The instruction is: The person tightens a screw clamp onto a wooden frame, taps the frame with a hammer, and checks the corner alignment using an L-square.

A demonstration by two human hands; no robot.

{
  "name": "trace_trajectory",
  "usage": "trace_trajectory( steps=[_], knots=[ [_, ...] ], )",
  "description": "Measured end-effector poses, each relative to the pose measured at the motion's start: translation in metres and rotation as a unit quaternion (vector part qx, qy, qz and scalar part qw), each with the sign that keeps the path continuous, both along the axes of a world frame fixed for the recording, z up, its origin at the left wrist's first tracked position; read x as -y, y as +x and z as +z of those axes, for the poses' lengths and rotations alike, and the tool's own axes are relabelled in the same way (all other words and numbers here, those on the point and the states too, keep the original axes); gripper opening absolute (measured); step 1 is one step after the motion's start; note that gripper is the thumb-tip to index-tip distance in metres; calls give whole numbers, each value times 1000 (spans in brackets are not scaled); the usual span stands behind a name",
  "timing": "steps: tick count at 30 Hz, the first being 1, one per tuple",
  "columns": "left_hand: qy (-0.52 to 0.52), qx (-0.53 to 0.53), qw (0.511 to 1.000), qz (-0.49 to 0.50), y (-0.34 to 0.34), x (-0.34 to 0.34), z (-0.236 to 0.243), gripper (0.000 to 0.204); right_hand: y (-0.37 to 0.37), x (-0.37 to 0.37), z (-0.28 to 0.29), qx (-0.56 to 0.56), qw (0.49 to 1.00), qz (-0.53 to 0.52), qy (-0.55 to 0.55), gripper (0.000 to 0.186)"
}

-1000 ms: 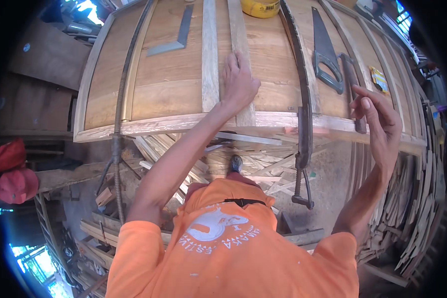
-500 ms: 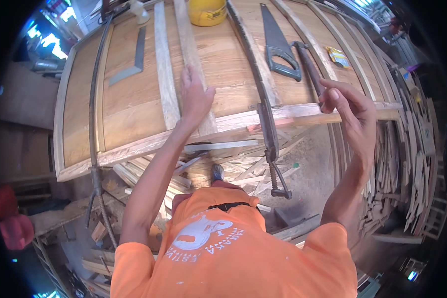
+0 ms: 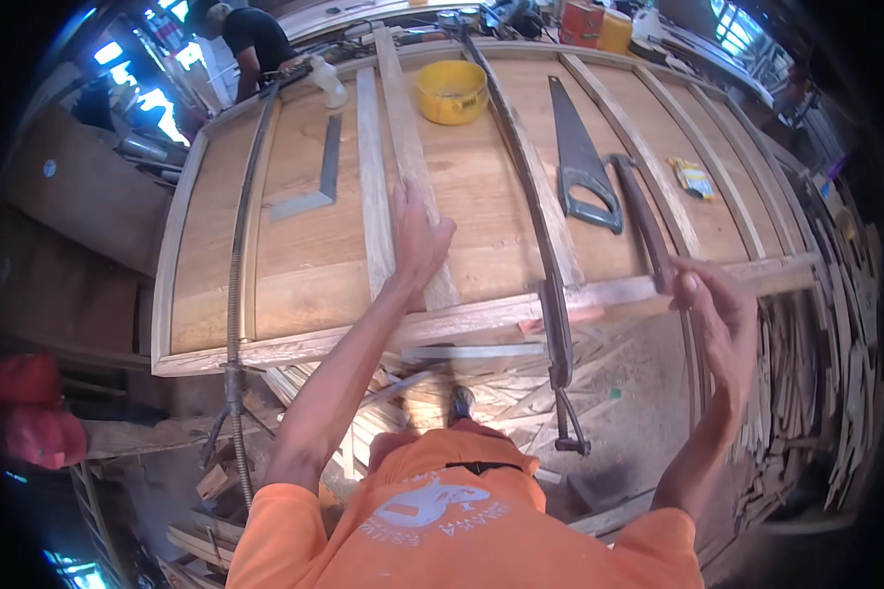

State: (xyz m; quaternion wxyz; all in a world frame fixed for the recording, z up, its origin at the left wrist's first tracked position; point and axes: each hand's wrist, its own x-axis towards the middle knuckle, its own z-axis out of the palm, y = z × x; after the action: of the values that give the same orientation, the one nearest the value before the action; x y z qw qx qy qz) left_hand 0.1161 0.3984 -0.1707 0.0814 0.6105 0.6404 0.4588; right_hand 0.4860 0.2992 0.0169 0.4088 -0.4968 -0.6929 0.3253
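My left hand (image 3: pixel 417 240) lies flat on a long wooden slat (image 3: pixel 403 137) that runs lengthwise over a big wooden panel (image 3: pixel 304 265), fingers spread and the thumb at the slat's right side. At the panel's near right edge, my right hand (image 3: pixel 722 314) pinches the near end of a dark long-handled tool (image 3: pixel 643 216), which rests on the panel. A second slat (image 3: pixel 368 177) lies just left of the first.
On the panel are a yellow bowl (image 3: pixel 452 93), a handsaw (image 3: pixel 580 162), a metal try square (image 3: pixel 314 187), a small packet (image 3: pixel 692 177) and a white bottle (image 3: pixel 332 83). Long bar clamps (image 3: pixel 236 294) (image 3: pixel 552 294) span it. Scrap wood (image 3: pixel 462 398) lies below. Another person (image 3: pixel 250 34) stands at the far end.
The view has tilted so that the far end of the panel now shows. My left hand stays on the slat and my right hand stays at the near right edge.
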Motion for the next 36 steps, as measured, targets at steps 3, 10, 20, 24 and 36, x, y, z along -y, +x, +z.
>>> trace_trajectory(
  steps=[3,10,20,24,36],
  knots=[
    [-19,53,998,-7,-5,7,32,88,-24,-21,-7,57,997,45,8,25],
    [-23,22,999,18,-18,78,70,90,-235,-259,-85,266,908,178,270,62],
    [-41,62,997,20,-36,166,67,93,-342,-411,-161,375,896,79,223,23],
    [-32,74,996,42,-25,151,65,93,-302,-398,-129,312,899,118,283,33],
    [8,52,997,49,46,69,40,95,2,-297,-23,303,933,124,149,25]
  ],
)
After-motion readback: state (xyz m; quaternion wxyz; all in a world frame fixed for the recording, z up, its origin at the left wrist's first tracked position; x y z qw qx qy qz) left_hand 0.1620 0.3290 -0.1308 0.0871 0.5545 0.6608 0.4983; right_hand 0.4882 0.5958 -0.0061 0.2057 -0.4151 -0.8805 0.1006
